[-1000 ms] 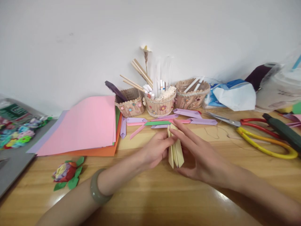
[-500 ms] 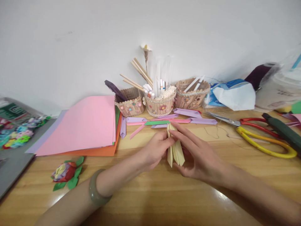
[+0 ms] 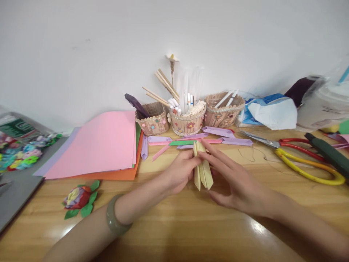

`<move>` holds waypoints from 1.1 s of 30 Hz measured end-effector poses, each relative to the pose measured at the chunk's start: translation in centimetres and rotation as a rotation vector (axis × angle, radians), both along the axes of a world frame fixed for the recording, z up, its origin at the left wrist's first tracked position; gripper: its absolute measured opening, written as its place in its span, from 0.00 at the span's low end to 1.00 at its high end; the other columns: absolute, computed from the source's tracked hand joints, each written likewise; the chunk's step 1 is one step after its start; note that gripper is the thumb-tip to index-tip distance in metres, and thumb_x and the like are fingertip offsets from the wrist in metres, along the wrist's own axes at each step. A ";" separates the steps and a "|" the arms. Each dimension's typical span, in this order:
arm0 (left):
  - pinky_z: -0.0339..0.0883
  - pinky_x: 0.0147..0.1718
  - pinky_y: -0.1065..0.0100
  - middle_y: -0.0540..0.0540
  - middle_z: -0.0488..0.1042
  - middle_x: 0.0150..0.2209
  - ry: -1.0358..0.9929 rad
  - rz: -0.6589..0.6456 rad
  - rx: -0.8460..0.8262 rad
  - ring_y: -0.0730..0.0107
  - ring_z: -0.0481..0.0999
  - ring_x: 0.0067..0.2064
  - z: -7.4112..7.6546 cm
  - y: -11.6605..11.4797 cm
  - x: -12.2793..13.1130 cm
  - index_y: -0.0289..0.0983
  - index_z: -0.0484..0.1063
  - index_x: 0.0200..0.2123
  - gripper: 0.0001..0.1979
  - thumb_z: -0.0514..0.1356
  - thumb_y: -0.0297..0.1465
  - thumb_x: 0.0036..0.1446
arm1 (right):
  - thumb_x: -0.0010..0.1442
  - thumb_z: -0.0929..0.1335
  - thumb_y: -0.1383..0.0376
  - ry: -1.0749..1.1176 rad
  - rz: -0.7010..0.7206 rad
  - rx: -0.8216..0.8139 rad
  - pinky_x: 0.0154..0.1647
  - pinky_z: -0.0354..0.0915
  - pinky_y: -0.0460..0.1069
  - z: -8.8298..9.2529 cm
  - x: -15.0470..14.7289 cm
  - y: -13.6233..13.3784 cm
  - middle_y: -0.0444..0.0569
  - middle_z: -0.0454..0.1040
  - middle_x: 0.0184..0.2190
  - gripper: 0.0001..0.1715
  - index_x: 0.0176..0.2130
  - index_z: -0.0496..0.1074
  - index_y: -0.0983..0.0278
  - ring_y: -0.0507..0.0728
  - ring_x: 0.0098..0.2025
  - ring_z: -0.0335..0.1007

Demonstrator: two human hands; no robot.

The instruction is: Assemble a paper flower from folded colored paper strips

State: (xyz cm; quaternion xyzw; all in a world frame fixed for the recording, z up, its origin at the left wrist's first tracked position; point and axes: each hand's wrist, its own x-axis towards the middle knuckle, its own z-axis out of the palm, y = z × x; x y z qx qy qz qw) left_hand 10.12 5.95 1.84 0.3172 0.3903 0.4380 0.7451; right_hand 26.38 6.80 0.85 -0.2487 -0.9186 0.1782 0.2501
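Note:
A folded cream-yellow paper piece (image 3: 202, 171) stands on edge on the wooden table (image 3: 174, 225), near its middle. My left hand (image 3: 180, 171) pinches it from the left, with a grey-green bangle (image 3: 116, 220) on that wrist. My right hand (image 3: 231, 178) holds it from the right, fingers stretched along the folds and pressing them together. Folded lilac, pink and green paper strips (image 3: 188, 142) lie just behind the hands.
A stack of pink, orange and lilac sheets (image 3: 100, 145) lies at left, a paper flower (image 3: 79, 198) in front of it. Three craft-stick baskets (image 3: 188, 122) with sticks and pens stand by the wall. Red and yellow scissors (image 3: 300, 153), a dark glue gun (image 3: 327, 153) and plastic bags (image 3: 272, 109) fill the right.
Both hands keep hold of the cream paper and shift slightly along its folds; the view has moved a little.

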 end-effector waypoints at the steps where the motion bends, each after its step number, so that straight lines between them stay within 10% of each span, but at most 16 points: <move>1: 0.64 0.30 0.68 0.47 0.73 0.25 -0.003 -0.008 -0.006 0.68 0.74 0.28 0.1 0.0 0.0 0.31 0.70 0.30 0.05 0.59 0.29 0.51 | 0.53 0.67 0.66 0.015 -0.004 -0.011 0.57 0.57 0.60 -0.1 0.0 0.1 0.56 0.42 0.66 0.46 0.64 0.41 0.57 0.63 0.64 0.44; 8: 0.65 0.30 0.67 0.45 0.73 0.25 0.007 -0.080 -0.021 0.67 0.74 0.29 0.1 -0.1 -0.2 0.31 0.69 0.31 0.12 0.63 0.35 0.47 | 0.49 0.71 0.62 0.073 -0.017 -0.218 0.59 0.54 0.60 0.0 0.3 0.4 0.50 0.43 0.66 0.55 0.64 0.37 0.53 0.63 0.65 0.41; 14: 0.62 0.25 0.72 0.48 0.70 0.24 0.106 -0.244 0.061 0.73 0.71 0.25 0.4 -0.2 -0.7 0.33 0.68 0.30 0.13 0.61 0.38 0.49 | 0.57 0.66 0.55 0.281 -0.205 -0.497 0.49 0.65 0.57 1.8 0.5 1.3 0.51 0.69 0.51 0.28 0.56 0.62 0.56 0.60 0.49 0.67; 19: 0.59 0.23 0.74 0.47 0.69 0.25 0.221 -0.457 0.138 0.76 0.67 0.24 0.8 -0.3 -1.1 0.33 0.66 0.26 0.18 0.57 0.44 0.52 | 0.54 0.68 0.53 0.254 -0.208 -0.603 0.37 0.67 0.53 2.5 0.5 1.5 0.48 0.76 0.33 0.18 0.40 0.75 0.61 0.56 0.33 0.70; 33: 0.62 0.25 0.72 0.42 0.75 0.31 0.147 -0.340 0.114 0.71 0.73 0.26 -0.6 -0.4 -0.3 0.33 0.69 0.34 0.25 0.54 0.51 0.51 | 0.56 0.66 0.63 0.156 -0.367 -0.159 0.26 0.62 0.47 1.7 0.8 0.8 0.45 0.74 0.26 0.07 0.29 0.72 0.62 0.53 0.26 0.67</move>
